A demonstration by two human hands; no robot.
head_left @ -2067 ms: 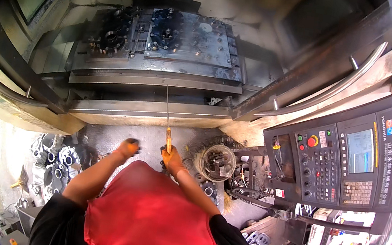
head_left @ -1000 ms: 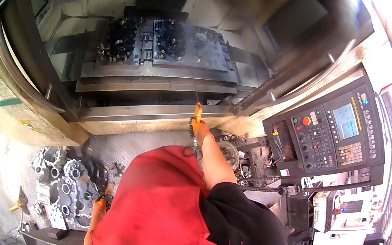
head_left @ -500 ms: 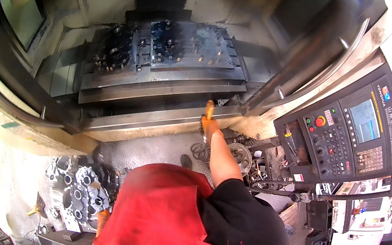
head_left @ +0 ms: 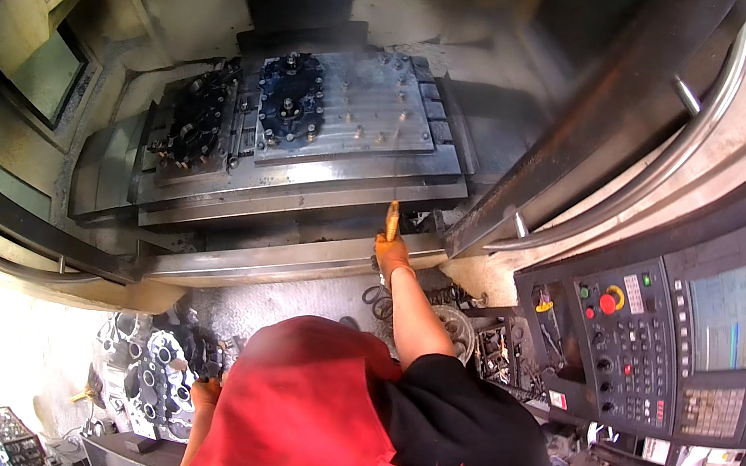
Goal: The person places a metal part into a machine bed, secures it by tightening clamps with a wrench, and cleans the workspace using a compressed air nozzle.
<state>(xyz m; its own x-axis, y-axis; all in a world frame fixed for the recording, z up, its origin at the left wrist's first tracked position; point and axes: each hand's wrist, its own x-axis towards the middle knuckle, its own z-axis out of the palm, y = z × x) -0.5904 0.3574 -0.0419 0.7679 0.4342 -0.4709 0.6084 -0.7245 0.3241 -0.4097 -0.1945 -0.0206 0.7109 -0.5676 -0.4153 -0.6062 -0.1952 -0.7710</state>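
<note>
My right hand reaches forward to the front sill of the machine opening, fingers closed round a slim orange-brown stick-shaped thing that points up. Its exact kind is unclear. Beyond it lies a metal fixture plate with upright pins. A dark flat casting sits on its left part, and another dark casting lies further left. Down at my left side, my left hand is curled beside grey metal castings with round holes. What its fingers hold, if anything, is too small to make out.
A control panel with a screen and buttons stands at the right. Curved door handles flank the opening. A dark coil and a round metal part lie below my right forearm. The machine's sill runs across in front.
The view has shifted, so the fixture and control panel appear larger or displaced. My right hand keeps its grip near the sill. My left hand shows more fully and higher beside the castings.
</note>
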